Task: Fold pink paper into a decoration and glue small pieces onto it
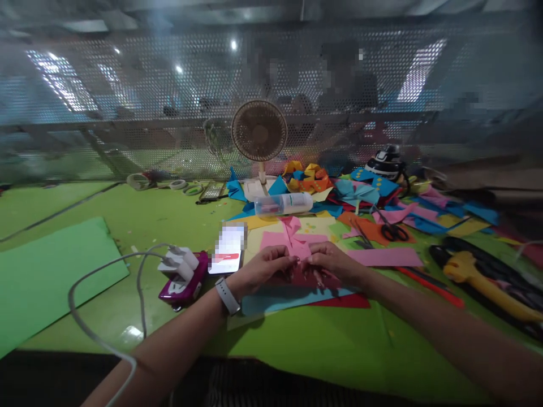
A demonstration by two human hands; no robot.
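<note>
Green table (pixel 161 209) below, mesh screen (pixel 190 85) behind: we work at the near side. Our left hand (pixel 274 263) and right hand (pixel 333 261) each have thumb and fingers pinched on the folded pink paper (pixel 293 230), which sits between them, over loose sheets (pixel 278 303). We judge this a folding step; the next move seems to call for even pressure along the fold
</note>
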